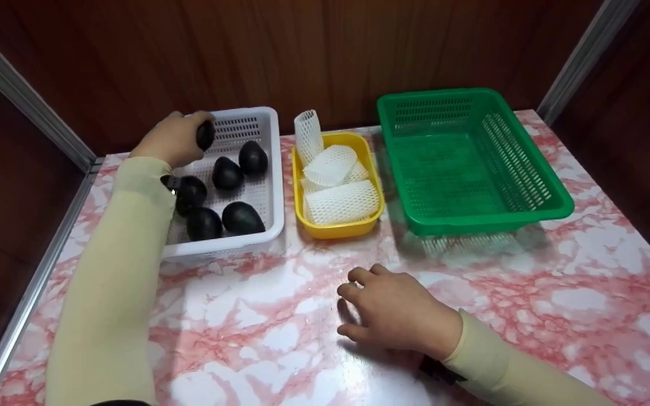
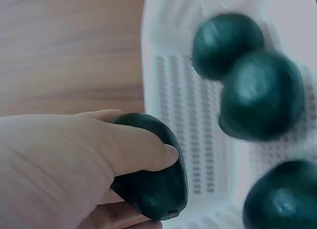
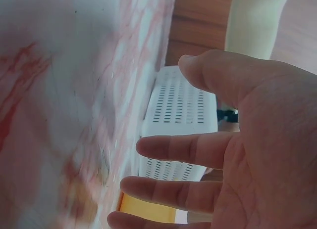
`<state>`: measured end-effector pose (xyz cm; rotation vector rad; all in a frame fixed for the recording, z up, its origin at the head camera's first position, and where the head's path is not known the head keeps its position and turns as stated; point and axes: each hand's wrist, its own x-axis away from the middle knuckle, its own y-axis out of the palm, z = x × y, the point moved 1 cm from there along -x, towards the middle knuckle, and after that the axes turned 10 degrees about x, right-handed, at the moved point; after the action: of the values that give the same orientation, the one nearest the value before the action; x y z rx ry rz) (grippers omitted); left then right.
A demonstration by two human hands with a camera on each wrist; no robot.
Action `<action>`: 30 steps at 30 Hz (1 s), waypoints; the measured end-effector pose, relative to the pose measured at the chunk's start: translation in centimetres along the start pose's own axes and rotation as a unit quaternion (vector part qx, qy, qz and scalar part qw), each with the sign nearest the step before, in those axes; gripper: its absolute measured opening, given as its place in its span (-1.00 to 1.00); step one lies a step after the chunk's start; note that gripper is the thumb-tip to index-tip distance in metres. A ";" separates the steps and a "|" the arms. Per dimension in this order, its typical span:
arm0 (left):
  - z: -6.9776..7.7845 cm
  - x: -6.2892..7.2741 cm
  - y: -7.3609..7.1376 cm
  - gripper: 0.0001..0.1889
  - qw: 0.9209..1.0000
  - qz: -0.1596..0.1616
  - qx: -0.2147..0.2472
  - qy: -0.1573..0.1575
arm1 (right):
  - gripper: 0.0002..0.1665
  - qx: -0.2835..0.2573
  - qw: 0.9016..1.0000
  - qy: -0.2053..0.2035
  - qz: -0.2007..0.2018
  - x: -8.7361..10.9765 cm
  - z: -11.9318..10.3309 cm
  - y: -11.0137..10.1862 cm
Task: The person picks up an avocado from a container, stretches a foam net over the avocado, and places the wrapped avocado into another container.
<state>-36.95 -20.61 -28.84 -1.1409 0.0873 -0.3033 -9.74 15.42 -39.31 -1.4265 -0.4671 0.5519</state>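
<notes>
Over the far left part of the white basket, my left hand grips a dark avocado. In the left wrist view, the thumb lies across this avocado with the other fingers beneath it. Several more avocados lie in the basket, partly covered by the left forearm. My right hand hovers low over the marbled table in front of the yellow container, holding nothing. Its fingers are spread and fairly straight in the right wrist view.
A yellow container with several white foam net sleeves stands right of the white basket. Farther right is a green basket with nothing in it. Wood-look panels enclose the table at the back and sides.
</notes>
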 end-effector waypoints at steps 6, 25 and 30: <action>2.8 0.9 -0.4 -0.16 1.000 0.015 0.014 0.022 | -0.44 0.003 1.000 0.002 0.005 0.0 0.5 0.0; 10.1 5.2 1.5 -0.19 0.994 -0.021 -0.021 0.105 | -0.43 0.007 1.000 0.007 0.017 0.1 1.2 0.0; 11.6 6.3 2.3 -0.18 0.989 -0.009 -0.023 0.144 | -0.43 0.003 1.000 0.014 0.011 0.0 1.4 -0.1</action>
<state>-27.91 -11.30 -25.56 -1.1380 0.3400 -0.4841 -10.53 16.49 -39.07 -1.4334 -0.4278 0.5490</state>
